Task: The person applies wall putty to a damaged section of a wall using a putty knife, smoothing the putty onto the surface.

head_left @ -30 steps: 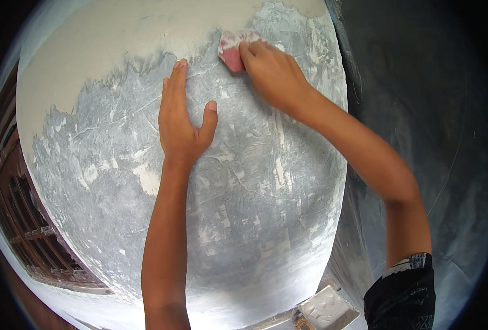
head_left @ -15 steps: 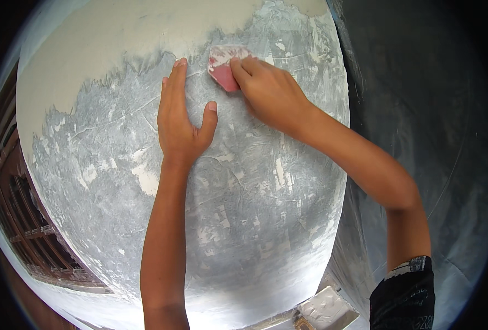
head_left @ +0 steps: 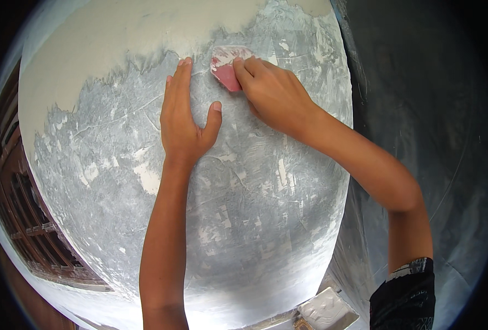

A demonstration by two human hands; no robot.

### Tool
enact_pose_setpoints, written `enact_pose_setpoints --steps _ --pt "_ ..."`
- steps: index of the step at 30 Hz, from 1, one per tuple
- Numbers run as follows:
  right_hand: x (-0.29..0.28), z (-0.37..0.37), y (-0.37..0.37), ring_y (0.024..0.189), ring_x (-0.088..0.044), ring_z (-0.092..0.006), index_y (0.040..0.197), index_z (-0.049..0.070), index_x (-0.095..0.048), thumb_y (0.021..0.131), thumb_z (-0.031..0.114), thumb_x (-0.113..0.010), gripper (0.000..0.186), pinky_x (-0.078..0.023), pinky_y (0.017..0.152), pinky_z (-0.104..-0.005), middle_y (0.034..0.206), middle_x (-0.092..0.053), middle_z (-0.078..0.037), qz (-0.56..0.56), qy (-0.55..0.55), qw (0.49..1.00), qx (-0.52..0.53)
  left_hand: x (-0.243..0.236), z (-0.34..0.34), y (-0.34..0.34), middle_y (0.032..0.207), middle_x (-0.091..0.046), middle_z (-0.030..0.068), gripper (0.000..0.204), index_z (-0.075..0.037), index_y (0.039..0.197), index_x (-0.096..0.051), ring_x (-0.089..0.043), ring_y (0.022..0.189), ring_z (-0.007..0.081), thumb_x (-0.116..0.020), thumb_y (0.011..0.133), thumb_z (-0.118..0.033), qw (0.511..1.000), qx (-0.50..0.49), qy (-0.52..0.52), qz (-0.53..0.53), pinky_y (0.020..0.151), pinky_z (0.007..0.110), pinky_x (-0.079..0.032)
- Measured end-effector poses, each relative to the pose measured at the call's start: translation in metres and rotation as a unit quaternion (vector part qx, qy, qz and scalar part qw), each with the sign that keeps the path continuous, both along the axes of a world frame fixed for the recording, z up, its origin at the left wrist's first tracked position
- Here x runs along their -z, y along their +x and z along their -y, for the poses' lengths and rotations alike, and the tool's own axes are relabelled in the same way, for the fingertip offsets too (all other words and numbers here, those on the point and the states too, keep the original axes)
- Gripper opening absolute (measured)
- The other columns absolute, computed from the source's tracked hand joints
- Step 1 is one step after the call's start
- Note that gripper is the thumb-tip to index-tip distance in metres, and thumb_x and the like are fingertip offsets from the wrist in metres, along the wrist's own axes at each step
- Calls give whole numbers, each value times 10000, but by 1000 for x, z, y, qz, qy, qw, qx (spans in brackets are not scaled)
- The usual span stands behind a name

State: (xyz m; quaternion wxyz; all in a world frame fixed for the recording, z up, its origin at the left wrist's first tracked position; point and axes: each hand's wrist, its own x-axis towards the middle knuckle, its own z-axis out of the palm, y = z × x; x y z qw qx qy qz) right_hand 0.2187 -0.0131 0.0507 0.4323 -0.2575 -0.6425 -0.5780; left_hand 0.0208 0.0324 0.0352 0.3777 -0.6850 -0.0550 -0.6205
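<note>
Both hands are up on the wall panel (head_left: 145, 110), so that's the landmark here. The left hand (head_left: 183, 118) is laid flat on the panel, fingers together and stretched upward, thumb spread out to the side, nothing held in it. The right hand (head_left: 274, 93) is closed around a small pink scraper (head_left: 226, 70), with the fingertips pressed down on its back edge, and the blade is laid against the panel, smeared with pale putty.

The scraper is found near the top of the panel's grey zone, just under the line where the grey coat gives way to the bare cream part. It sits just beside the left hand's fingertips and right at the tips of the right hand's fingers, basically between the two hands.

The panel itself is covered in streaky blue-grey putty with whitish patches showing through lower down, while its top and upper left corner are left uncoated. Below the panel's bottom edge a tray of white putty (head_left: 326, 311) is seen. To the panel's left a dark wooden window frame (head_left: 18, 220) is visible, and to its right a darker grey wall (head_left: 420, 110).
</note>
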Motion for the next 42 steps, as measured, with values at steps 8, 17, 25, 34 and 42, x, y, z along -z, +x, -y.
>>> enact_pose_setpoints --steps 8,17,25,34,42 --pt "-108 -2 27 917 -661 -396 973 -45 -604 893 62 -558 142 -546 751 -455 939 -650 -222 -41 51 997 -28 0 0 10 1479 -488 224 660 37 1481 -389 -437 1404 379 -553 914 -260 1000 3 -16 -11 1218 519 -210" --pt "-40 14 -5 896 -675 -339 987 -10 -588 764 -26 -627 227 -566 689 -428 926 -632 -133 -36 49 998 -21 0 1 2 1487 -466 251 723 76 1468 -384 -419 1413 399 -598 871 -272 1000 19 1 5 1183 534 -273" --pt "-51 -19 15 891 -673 -337 960 -13 -572 813 -11 -589 148 -588 684 -412 915 -629 -146 -27 67 995 71 -1 -3 8 1486 -474 230 670 51 1470 -394 -429 1406 379 -544 914 -291 999 37 -8 9 1210 500 -227" --pt "-112 0 44 826 -663 -374 995 11 -580 808 13 -628 192 -540 706 -481 878 -639 -168 -64 83 994 -30 -2 -3 7 1455 -501 250 711 78 1456 -401 -450 1388 401 -601 871 -274 1000 0 9 3 1183 532 -279" --pt "-8 0 19 911 -670 -359 1050 -23 -575 755 -52 -647 305 -568 735 -448 940 -625 -151 -35 -27 999 25 -1 -1 1 1456 -502 247 708 77 1454 -406 -458 1382 400 -599 880 -290 1000 2 4 4 1181 529 -287"
